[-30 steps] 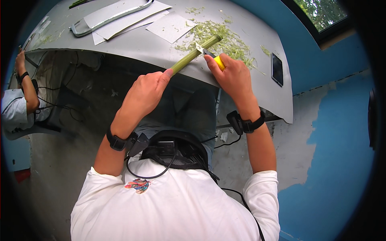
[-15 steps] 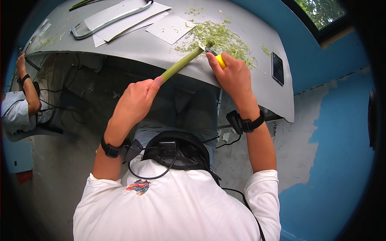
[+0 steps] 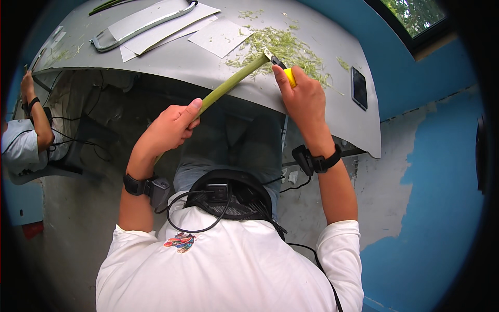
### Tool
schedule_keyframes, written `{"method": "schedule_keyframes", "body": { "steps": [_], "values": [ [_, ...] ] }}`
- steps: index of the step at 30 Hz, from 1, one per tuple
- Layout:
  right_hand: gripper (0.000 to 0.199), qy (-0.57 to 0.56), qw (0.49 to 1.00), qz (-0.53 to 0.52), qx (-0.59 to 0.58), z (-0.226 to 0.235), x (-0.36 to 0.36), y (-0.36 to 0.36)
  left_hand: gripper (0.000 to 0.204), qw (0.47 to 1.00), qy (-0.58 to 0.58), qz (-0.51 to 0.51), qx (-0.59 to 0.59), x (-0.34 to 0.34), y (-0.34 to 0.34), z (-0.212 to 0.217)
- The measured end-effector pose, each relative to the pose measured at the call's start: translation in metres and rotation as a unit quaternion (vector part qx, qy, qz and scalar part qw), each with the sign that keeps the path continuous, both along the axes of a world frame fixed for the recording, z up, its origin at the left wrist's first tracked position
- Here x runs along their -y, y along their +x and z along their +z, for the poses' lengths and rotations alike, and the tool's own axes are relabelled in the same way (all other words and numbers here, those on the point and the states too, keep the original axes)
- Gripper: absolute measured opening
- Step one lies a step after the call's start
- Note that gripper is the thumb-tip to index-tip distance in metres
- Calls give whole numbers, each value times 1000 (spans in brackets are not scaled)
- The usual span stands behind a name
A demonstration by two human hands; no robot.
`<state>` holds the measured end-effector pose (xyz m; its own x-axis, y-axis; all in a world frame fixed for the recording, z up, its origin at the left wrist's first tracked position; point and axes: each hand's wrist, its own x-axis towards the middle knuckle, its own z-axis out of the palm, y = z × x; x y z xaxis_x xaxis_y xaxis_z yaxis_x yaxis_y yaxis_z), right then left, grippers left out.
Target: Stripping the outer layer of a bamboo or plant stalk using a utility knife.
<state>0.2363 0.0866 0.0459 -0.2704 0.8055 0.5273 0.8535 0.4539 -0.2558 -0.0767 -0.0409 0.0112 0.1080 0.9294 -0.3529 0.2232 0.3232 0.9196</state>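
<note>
Green stalk: (image 3: 232,81) slanting from the left hand (image 3: 169,126) up to the tabletop's (image 3: 335,39) near edge, its far end over the shavings (image 3: 288,46).
Handling: light, I'd guess, and fairly stiff; the smooth skin might turn or slip if held loosely, and a thin shaved end might split.
Best hold: around the lower length, I'd say, well apart from the blade (image 3: 267,53).
Left fingers: wrapped around the stalk, thumb along its top; a thin tail pokes out below.
Right fingers: curled around the yellow-and-black knife (image 3: 290,77) in the right hand (image 3: 302,96); blade at the stalk's tip, contact too small to tell.
Shavings: pale green curls, thin and stringy, in a loose heap.
Tabletop: smooth, grey.
Beyond: flat pale paper (image 3: 221,37), a bowed metal frame (image 3: 150,25), a dark, glossy phone (image 3: 358,88).
</note>
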Motion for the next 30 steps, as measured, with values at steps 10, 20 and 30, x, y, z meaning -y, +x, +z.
{"method": "schedule_keyframes", "body": {
  "steps": [10, 20, 30],
  "values": [
    [64, 17, 999, 32, -3, 2, 6, 0, 72, 993, 99, 18, -56, -2, 8, 0],
    [66, -25, 998, 51, 26, 6, 0, -1, 68, 964, 174, 47, -194, -1, 25, 2],
    [65, 6, 999, 2, 37, -1, -1, -3, 68, 969, 155, 43, -185, -1, 18, -7]
  ]
}}
